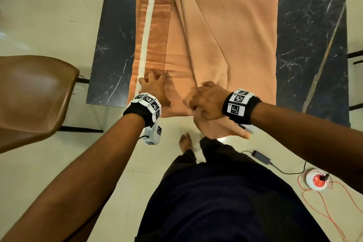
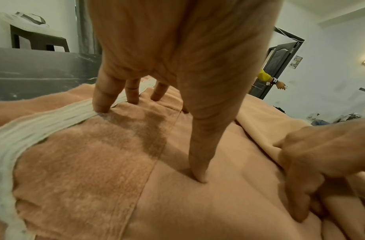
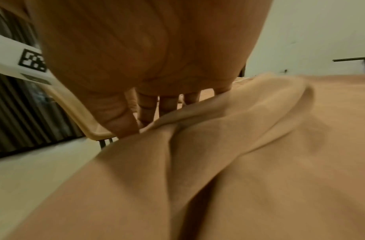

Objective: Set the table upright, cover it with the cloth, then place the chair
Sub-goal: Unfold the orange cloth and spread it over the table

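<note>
The table (image 1: pixel 112 45) is standing upright, its dark marbled tabletop showing on either side of the peach cloth (image 1: pixel 225 25) lying folded down its middle. The left hand (image 1: pixel 155 88) is pressing spread, straight fingers (image 2: pixel 103 99) onto the cloth beside its white stripe. The right hand (image 1: pixel 208 102) is gripping a bunched fold at the near edge. The brown chair (image 1: pixel 33 94) is sitting just left of the table.

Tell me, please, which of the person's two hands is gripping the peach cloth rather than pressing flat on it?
The right hand: its fingers curl round a fold of the peach cloth at the near table edge. The left hand presses on it with straight, spread fingers.
</note>
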Available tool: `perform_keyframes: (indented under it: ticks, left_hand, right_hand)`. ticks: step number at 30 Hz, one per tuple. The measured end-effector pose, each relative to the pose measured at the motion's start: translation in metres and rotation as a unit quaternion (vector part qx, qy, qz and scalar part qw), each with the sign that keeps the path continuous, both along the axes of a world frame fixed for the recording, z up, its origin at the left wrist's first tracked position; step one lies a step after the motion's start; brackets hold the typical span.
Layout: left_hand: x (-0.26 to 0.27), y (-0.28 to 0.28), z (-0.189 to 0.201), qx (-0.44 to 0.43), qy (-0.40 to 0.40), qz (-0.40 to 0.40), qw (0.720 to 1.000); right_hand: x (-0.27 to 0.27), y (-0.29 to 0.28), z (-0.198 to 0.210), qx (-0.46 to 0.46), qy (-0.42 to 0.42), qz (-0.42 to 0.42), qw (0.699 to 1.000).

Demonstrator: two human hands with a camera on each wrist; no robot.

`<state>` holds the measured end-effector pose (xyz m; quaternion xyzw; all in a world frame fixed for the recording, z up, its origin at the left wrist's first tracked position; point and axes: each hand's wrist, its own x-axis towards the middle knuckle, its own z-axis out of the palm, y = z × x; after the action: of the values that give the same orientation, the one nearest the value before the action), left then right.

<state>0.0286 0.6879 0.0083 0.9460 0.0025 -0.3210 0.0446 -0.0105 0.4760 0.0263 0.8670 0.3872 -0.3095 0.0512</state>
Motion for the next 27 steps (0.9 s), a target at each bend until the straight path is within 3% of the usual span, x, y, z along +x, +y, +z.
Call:
perform_keyframes:
  ticks: [7,15,19,23,27]
  left_hand:
    - [0.006,-0.003,0.001,0.013,0.008,-0.019,1.000]
    - [0.009,-0.001,0.003,0.016,0.005,-0.040,0.999]
    - [0.010,-0.001,0.002,0.017,0.002,-0.040,0.999]
    - [0.011,-0.002,0.002,0.022,0.002,-0.053,0.998]
    - [0.016,-0.003,0.002,0.021,-0.008,-0.066,0.998]
  right_hand:
    - [0.006,-0.083,0.012,-0.156,-0.061,-0.088,0.982]
    - [0.023,-0.231,0.070,-0.315,-0.075,-0.241,0.915]
    - [0.007,-0.240,0.061,-0.314,-0.053,-0.300,0.899]
    - [-0.013,-0.216,0.032,-0.260,0.029,-0.299,0.917]
    - [-0.012,-0.204,0.019,-0.197,0.054,-0.324,0.924]
